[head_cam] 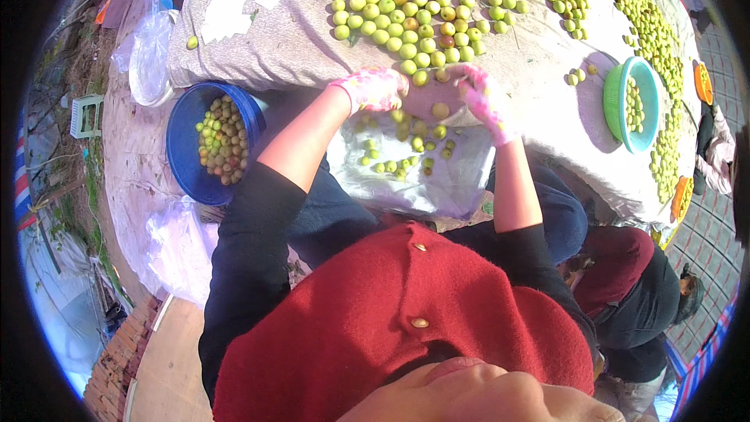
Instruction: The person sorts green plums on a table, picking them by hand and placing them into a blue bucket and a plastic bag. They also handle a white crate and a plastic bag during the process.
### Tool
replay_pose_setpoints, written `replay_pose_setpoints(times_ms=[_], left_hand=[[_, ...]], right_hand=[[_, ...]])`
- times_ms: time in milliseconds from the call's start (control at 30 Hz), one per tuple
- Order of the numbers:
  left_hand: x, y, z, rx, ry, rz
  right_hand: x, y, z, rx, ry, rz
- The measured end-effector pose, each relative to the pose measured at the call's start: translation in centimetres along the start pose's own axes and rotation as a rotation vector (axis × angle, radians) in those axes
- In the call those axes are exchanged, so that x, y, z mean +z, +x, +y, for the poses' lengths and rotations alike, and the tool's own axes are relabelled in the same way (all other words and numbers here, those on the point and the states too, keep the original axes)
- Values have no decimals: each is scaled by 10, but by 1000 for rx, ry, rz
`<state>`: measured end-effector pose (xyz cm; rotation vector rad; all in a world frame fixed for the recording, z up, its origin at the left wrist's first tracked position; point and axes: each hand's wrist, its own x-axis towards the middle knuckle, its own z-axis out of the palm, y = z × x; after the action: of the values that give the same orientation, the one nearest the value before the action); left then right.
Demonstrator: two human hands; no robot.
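Observation:
Both my hands wear pink patterned gloves. My left hand (372, 91) is at the near edge of the cloth-covered table, its fingers curled; whether they hold a fruit is not visible. My right hand (483, 99) is at the same edge, to the right, thumb and fingers partly bent, and its grip is unclear. Between the hands, several green fruits (440, 110) are at the edge and appear to drop. Below them a plastic-lined container (463, 181) holds more green fruits (391, 166). Beyond my hands, a large heap of green, partly reddish round fruits (395, 29) covers the cloth.
A blue tub (176, 152) with green and brown fruits stands left. A green basket (614, 99) with fruits sits on the cloth at right. Clear plastic bags (179, 246) lie at left. Another person (638, 293) sits at the lower right. Orange baskets (704, 83) stand at the far right.

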<state>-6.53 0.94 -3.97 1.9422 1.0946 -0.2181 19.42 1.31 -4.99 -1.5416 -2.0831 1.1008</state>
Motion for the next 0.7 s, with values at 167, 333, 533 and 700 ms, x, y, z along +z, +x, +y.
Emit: replay_pose_setpoints(times_ms=[167, 333, 533, 700], left_hand=[[-25, 6, -20, -263, 232, 524], [-24, 5, -30, -370, 379, 615], [-12, 11, -14, -276, 350, 320], [-11, 4, 7, -35, 278, 110]], right_hand=[[7, 87, 10, -203, -204, 344], [7, 135, 10, -188, -593, 294], [7, 120, 0, -214, -736, -46], [4, 131, -15, -198, -317, 150]])
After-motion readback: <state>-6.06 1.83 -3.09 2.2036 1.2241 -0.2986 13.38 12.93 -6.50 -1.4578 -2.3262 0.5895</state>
